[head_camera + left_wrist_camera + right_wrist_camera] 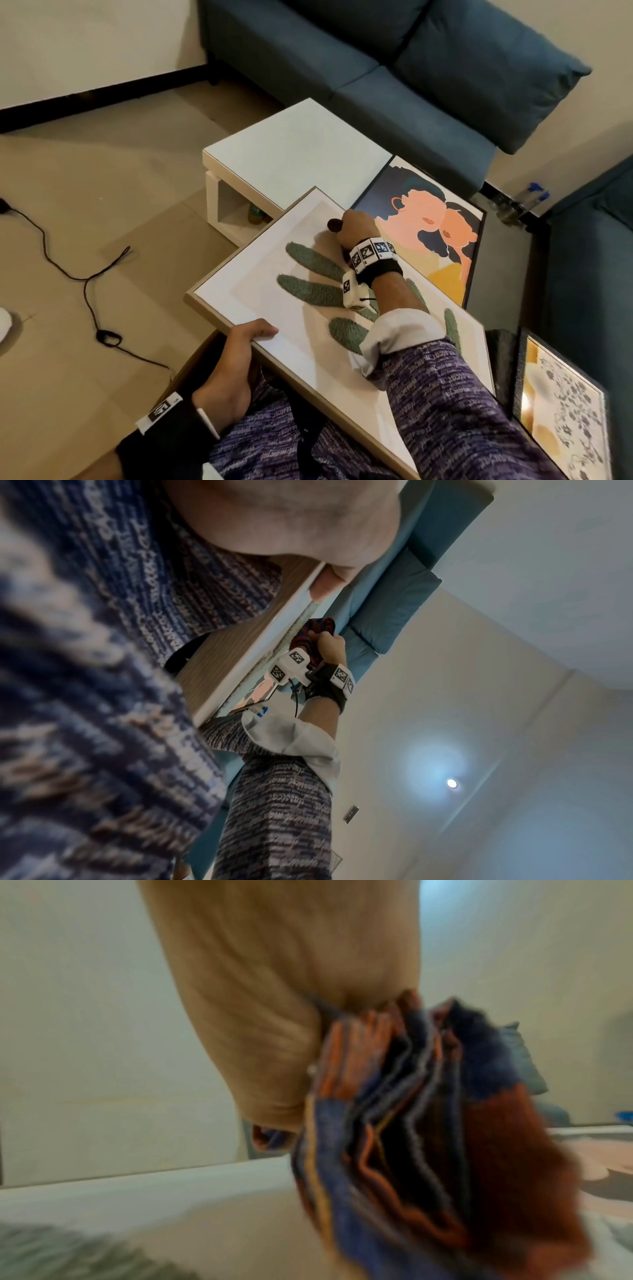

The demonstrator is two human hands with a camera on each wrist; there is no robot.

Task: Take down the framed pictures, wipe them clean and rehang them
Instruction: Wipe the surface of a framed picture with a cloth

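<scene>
The leaf picture [274,308] lies tilted across the person's lap, its far corner over the worktop [291,150] edge. The left hand [236,363] grips its near edge, thumb on top. The right hand [356,228] is closed around a folded cloth [428,1137], pressing it on the glass near the far corner.

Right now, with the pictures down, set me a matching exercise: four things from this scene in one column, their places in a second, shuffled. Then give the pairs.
Things:
1. leaf picture
2. cloth
3. portrait picture
4. floral picture

Places:
A. bunched in the right hand
B. on the person's lap, edge held by the left hand
C. low at the person's right, before the blue seat
D. partly on the white table, beyond the lap

Pairs: 1-B, 2-A, 3-D, 4-C
</scene>
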